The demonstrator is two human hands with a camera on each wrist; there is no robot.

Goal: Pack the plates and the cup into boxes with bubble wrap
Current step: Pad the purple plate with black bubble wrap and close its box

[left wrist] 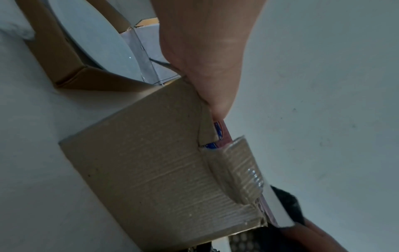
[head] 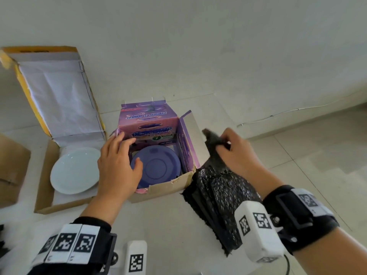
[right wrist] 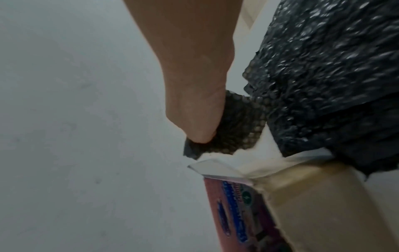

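Observation:
A plate, tinted purple, lies flat inside the open purple printed box at the middle of the floor. My left hand reaches over the box's left side with fairly straight fingers against its left flap, and the thumb touches the plate's rim. From the left wrist view that hand rests on the box at its top edge. My right hand pinches the top of a black bubble wrap sheet, lifted just right of the box; its lower part trails on the floor. The right wrist view shows the hand bunching the wrap.
A white plate lies in a flat cardboard box at the left, whose paper-lined lid stands open. A brown carton sits at the far left edge. A thin cable runs along the far floor by the wall.

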